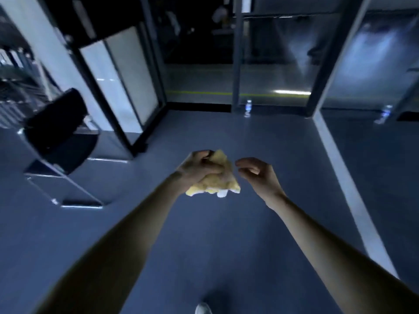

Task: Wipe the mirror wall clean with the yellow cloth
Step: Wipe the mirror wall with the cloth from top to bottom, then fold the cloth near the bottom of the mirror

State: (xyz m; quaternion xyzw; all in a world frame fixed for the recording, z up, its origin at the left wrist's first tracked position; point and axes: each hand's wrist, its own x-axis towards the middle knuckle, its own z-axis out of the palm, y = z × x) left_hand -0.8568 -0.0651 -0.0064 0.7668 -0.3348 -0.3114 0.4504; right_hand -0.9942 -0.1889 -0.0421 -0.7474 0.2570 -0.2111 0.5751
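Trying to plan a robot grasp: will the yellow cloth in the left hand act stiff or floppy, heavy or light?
Probably floppy: the yellow cloth is bunched in the left hand, its edges drooping below the grip. Likely light: that hand alone holds it, the right hand open beside it, not touching.

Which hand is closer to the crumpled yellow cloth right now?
Left. The left hand has the crumpled yellow cloth in its grip. The right hand hovers just to the cloth's right, fingers loosely curled, apparently not touching it.

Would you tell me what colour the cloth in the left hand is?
The cloth is yellow with a white lower edge, seen in the head view.
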